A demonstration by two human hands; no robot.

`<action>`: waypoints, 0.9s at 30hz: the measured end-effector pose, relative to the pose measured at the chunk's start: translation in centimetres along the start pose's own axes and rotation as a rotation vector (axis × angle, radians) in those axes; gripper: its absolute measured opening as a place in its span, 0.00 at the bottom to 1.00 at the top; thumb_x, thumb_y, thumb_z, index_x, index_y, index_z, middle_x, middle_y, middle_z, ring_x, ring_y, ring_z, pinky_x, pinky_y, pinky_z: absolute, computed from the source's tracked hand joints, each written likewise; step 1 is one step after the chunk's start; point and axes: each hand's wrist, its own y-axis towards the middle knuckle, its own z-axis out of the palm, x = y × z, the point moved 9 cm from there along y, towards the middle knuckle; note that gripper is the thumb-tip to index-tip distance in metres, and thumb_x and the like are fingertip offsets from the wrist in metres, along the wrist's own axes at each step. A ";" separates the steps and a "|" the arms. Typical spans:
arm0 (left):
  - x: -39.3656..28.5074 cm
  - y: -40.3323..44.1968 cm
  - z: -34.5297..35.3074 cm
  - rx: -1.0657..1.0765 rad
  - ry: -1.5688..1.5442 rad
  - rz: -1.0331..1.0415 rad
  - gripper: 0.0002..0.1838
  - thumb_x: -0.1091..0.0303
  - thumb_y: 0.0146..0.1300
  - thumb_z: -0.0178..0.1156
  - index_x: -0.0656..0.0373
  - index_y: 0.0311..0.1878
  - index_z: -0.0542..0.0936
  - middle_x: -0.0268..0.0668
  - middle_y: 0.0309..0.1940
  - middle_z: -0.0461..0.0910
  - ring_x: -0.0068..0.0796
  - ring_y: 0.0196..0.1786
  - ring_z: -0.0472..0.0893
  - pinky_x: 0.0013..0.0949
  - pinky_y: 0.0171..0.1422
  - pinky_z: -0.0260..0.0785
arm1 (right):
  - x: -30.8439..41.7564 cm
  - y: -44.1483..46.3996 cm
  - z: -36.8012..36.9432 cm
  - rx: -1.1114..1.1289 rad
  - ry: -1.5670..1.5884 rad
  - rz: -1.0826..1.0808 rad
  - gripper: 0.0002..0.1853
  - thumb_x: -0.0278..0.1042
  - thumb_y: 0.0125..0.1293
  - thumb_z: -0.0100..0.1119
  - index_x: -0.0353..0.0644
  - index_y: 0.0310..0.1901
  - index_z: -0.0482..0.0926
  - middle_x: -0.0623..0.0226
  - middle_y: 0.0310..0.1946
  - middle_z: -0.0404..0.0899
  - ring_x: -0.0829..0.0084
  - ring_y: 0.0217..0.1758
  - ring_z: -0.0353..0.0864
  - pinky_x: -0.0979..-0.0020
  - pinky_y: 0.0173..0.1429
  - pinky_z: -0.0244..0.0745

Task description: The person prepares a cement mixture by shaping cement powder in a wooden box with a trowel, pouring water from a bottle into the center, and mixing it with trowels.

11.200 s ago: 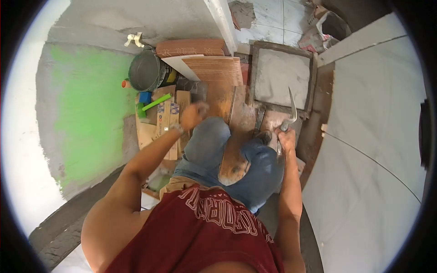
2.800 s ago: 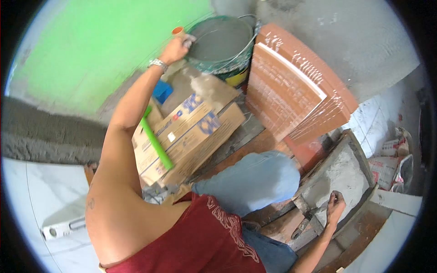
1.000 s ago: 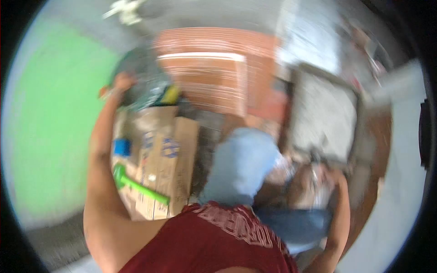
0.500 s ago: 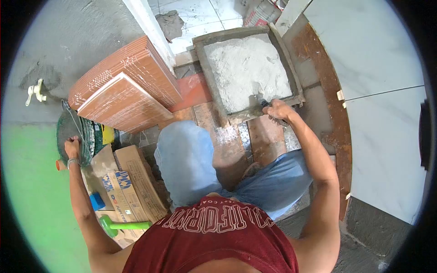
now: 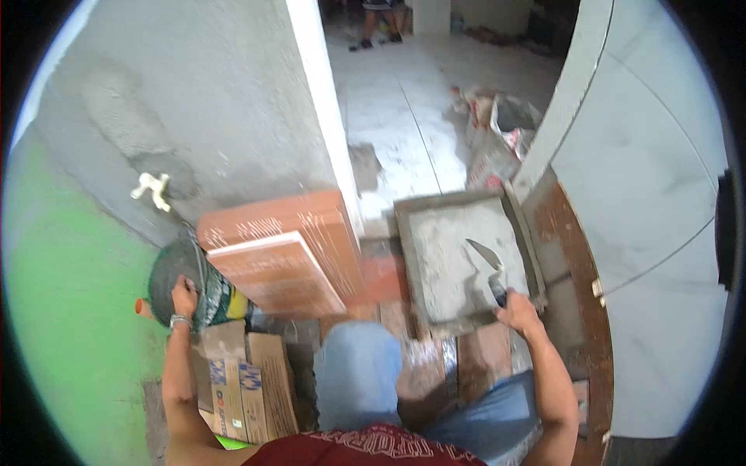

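Observation:
My right hand (image 5: 519,313) is closed around the dark handle of a trowel (image 5: 485,254). The trowel's pointed metal blade is raised over grey-white powdery mix (image 5: 443,268), which fills a square, mortar-crusted tray (image 5: 410,256). At the left, my left hand (image 5: 184,296) reaches over the mouth of a dark green bucket (image 5: 165,272). Its fingers are curled together, and whatever they hold, if anything, I cannot make out. The bucket's wire handle leans toward the tiles beside it.
A stack of reddish-backed tiles (image 5: 272,213) leans against the wall by the doorway. Cardboard boxes (image 5: 268,384) lie below the bucket. A tap (image 5: 151,190) juts from the wall. Torn sacks (image 5: 497,147) lie beyond the doorway, where a person's legs (image 5: 378,23) show far back.
The view has tilted up, bringing more of the room beyond the doorway into sight. The trowel blade, earlier down in the mix, is now lifted clear. My left hand stays at the bucket.

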 end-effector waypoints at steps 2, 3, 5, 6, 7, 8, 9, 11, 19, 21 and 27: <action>-1.0 0.8 -1.3 0.016 -0.078 -0.037 0.06 0.75 0.60 0.60 0.67 0.39 0.77 0.55 0.30 0.82 0.53 0.36 0.84 0.47 0.42 0.74 | 1.5 -0.6 -3.5 -0.147 0.176 0.036 0.32 0.52 0.62 0.63 0.27 0.54 0.75 0.33 0.47 0.80 0.36 0.55 0.79 0.48 0.62 0.73; -1.2 1.2 -1.8 0.031 -0.033 -0.051 0.07 0.75 0.58 0.62 0.66 0.40 0.79 0.53 0.29 0.83 0.50 0.35 0.85 0.46 0.42 0.75 | 1.6 -0.9 -4.4 -0.203 0.261 0.063 0.32 0.52 0.63 0.62 0.27 0.54 0.75 0.33 0.46 0.81 0.35 0.55 0.79 0.48 0.61 0.73; -3.8 1.5 -3.1 0.028 0.066 0.042 0.08 0.74 0.57 0.62 0.66 0.40 0.81 0.53 0.30 0.83 0.49 0.35 0.86 0.44 0.42 0.75 | 0.9 0.4 -4.4 -0.235 0.304 0.017 0.31 0.54 0.65 0.61 0.27 0.52 0.75 0.33 0.43 0.81 0.35 0.52 0.80 0.47 0.58 0.73; -4.7 1.6 -4.0 0.038 0.129 0.087 0.09 0.74 0.57 0.62 0.66 0.40 0.82 0.52 0.30 0.84 0.48 0.35 0.86 0.43 0.43 0.75 | 0.1 1.4 -3.5 -0.238 0.322 -0.008 0.31 0.54 0.65 0.61 0.27 0.52 0.75 0.33 0.43 0.81 0.36 0.52 0.80 0.48 0.57 0.74; -3.6 2.1 -4.5 0.022 0.093 0.067 0.09 0.75 0.56 0.62 0.67 0.40 0.83 0.51 0.29 0.84 0.45 0.33 0.85 0.41 0.42 0.75 | -0.6 1.7 -2.3 -0.229 0.340 -0.024 0.31 0.54 0.65 0.61 0.28 0.51 0.75 0.33 0.43 0.81 0.36 0.52 0.80 0.48 0.56 0.74; -2.6 2.3 -4.3 0.027 0.059 0.049 0.09 0.75 0.56 0.61 0.67 0.40 0.83 0.50 0.29 0.84 0.41 0.32 0.85 0.39 0.41 0.75 | -1.5 2.6 -1.3 -0.203 0.202 -0.038 0.30 0.53 0.66 0.61 0.28 0.50 0.76 0.34 0.43 0.82 0.38 0.50 0.81 0.48 0.55 0.75; -1.6 2.1 -3.4 0.059 0.030 0.040 0.10 0.76 0.56 0.60 0.68 0.40 0.83 0.49 0.28 0.84 0.38 0.31 0.84 0.37 0.40 0.75 | -1.2 2.2 -1.9 -0.199 0.094 -0.026 0.28 0.51 0.66 0.62 0.27 0.50 0.77 0.35 0.44 0.82 0.39 0.50 0.82 0.49 0.54 0.76; -3.0 1.1 -3.5 0.116 0.112 0.012 0.07 0.73 0.58 0.62 0.66 0.36 0.85 0.53 0.31 0.85 0.46 0.36 0.87 0.40 0.44 0.77 | -2.5 3.5 -2.0 -0.190 0.088 0.009 0.27 0.52 0.67 0.61 0.27 0.46 0.80 0.35 0.45 0.82 0.40 0.51 0.82 0.49 0.54 0.77; -2.2 -2.4 -1.4 -0.117 0.070 -0.088 0.12 0.63 0.64 0.65 0.64 0.41 0.86 0.50 0.31 0.85 0.43 0.33 0.85 0.40 0.42 0.75 | -6.6 13.3 -5.0 -0.162 0.063 -0.032 0.25 0.46 0.66 0.58 0.22 0.38 0.79 0.41 0.31 0.84 0.49 0.35 0.88 0.52 0.43 0.81; -2.3 -2.3 -1.4 -0.094 0.122 -0.121 0.14 0.61 0.65 0.63 0.64 0.42 0.86 0.51 0.31 0.85 0.44 0.33 0.85 0.41 0.43 0.74 | -6.8 13.7 -3.8 -0.084 0.261 0.124 0.25 0.46 0.62 0.62 0.21 0.34 0.80 0.40 0.29 0.82 0.53 0.35 0.86 0.53 0.44 0.78; -1.4 -2.3 -0.9 -0.072 0.048 -0.148 0.17 0.57 0.67 0.61 0.60 0.49 0.86 0.56 0.40 0.84 0.57 0.45 0.84 0.43 0.50 0.74 | -11.6 22.3 1.7 -0.085 0.308 0.144 0.20 0.42 0.67 0.60 0.27 0.33 0.79 0.53 0.25 0.80 0.60 0.27 0.83 0.52 0.28 0.78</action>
